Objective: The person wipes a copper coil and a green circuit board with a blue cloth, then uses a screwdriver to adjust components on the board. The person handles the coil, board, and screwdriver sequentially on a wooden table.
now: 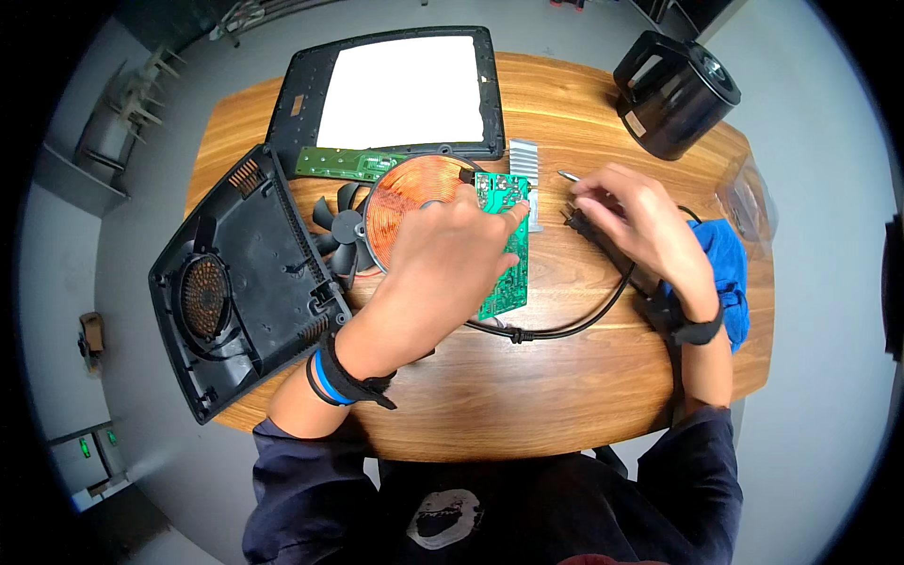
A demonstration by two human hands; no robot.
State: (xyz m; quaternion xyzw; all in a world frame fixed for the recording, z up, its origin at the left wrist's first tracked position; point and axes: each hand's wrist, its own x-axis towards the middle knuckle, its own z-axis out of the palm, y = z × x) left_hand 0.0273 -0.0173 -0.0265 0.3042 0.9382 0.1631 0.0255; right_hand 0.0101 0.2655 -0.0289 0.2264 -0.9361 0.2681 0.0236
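My left hand (pixel 452 240) grips a green circuit board (pixel 510 282), with fingers on its printed face. The board is partly hidden by the hand. Behind it lies a finned metal heat sink (pixel 524 155), and beside it a round copper induction coil (pixel 402 191). On the right, my right hand (pixel 632 212) is low over the table with fingers curled. At its fingertips shows the metallic tip of a slim tool (pixel 567 175); whether the fingers hold it is unclear. Just below those fingertips is a black power plug (pixel 575 219) on a black cord (pixel 597 318).
A black plastic housing (pixel 261 268) lies left, beside a black fan (pixel 346 227). Behind are a black-framed panel (pixel 402 92) and a narrow circuit board (pixel 346 164). A black kettle (pixel 671 99), blue cloth (pixel 727 275) and clear plastic package (pixel 748 201) occupy the wooden table's (pixel 537 395) right side.
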